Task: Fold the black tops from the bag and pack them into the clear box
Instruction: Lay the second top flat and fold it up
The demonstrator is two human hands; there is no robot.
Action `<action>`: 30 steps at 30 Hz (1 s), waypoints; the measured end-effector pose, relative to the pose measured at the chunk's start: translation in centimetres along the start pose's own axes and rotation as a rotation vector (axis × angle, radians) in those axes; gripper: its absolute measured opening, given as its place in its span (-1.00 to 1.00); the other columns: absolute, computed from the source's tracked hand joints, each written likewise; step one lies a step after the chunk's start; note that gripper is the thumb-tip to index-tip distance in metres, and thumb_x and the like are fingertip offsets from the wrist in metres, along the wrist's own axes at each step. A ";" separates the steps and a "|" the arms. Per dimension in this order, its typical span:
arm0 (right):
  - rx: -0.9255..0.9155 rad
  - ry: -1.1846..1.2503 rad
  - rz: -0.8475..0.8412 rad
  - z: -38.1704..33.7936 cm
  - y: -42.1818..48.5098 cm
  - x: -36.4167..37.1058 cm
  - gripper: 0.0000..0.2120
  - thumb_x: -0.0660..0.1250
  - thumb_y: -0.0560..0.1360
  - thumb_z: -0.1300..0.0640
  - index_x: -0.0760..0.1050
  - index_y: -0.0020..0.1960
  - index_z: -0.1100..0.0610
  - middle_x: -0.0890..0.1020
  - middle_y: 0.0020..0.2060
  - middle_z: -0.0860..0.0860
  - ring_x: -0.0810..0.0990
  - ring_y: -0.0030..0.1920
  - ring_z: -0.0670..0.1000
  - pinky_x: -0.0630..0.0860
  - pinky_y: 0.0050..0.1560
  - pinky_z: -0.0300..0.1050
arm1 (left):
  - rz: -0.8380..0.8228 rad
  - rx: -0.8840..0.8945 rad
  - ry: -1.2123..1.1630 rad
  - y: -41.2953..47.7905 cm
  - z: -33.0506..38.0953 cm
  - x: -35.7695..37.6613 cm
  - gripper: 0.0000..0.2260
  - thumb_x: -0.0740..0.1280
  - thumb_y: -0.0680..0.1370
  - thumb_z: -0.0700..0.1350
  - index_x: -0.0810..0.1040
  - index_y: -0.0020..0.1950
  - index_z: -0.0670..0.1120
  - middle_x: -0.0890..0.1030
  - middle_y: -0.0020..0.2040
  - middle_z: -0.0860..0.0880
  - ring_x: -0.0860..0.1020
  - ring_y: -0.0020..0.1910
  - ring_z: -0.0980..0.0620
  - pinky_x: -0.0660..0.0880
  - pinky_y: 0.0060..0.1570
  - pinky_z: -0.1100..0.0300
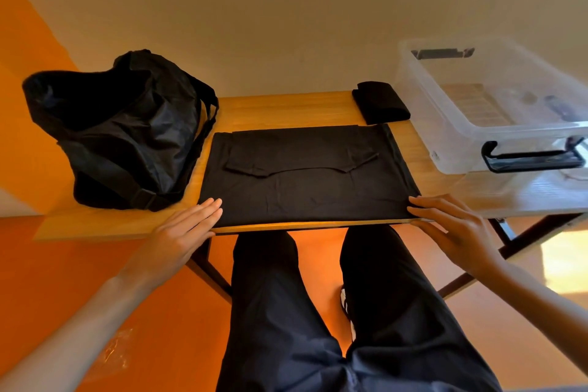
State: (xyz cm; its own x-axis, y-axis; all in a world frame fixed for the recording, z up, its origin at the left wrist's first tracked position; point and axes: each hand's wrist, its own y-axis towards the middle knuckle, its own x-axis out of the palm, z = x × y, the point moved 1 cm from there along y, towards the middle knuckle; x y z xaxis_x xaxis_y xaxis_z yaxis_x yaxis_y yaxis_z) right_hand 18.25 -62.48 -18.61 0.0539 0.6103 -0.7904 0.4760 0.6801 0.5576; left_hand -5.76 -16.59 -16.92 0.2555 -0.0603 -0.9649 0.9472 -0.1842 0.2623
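Black top (pixel 305 178) lies flat mid-frame. Left hand (pixel 187 232) rests flat on its lower-left corner, right hand (pixel 458 229) spread on the lower-right.

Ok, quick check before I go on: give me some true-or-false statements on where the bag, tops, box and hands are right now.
1. The black bag stands at the table's left end, the clear box at its right end. True.
2. The box already holds a top. False: the one folded top lies on the table beside it.
3. The left hand and right hand touch the spread top's near corners. True.
4. The box has its lid on. False: it is open on top.
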 end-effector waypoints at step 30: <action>0.424 0.353 0.091 0.4 7.3 -1.7 -0.88 0.41 0.57 0.15 0.62 0.10 0.08 0.69 -0.05 -0.12 0.65 0.01 -0.17 0.52 0.09 -0.38 | 0.444 -0.617 -0.585 5.7 -0.1 -3.6 -0.92 0.44 0.59 -0.16 0.70 0.05 -0.04 0.69 -0.02 0.07 0.64 0.04 0.11 0.57 0.10 0.13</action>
State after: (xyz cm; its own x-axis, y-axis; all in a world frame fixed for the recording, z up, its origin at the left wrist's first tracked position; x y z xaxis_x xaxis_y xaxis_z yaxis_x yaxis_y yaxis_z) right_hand 21.97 -58.74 -13.33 -0.1518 0.8075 -0.5701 0.7986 0.4400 0.4106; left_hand -1.25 -17.30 -11.95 0.6369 -0.5117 -0.5767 0.7650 0.5124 0.3902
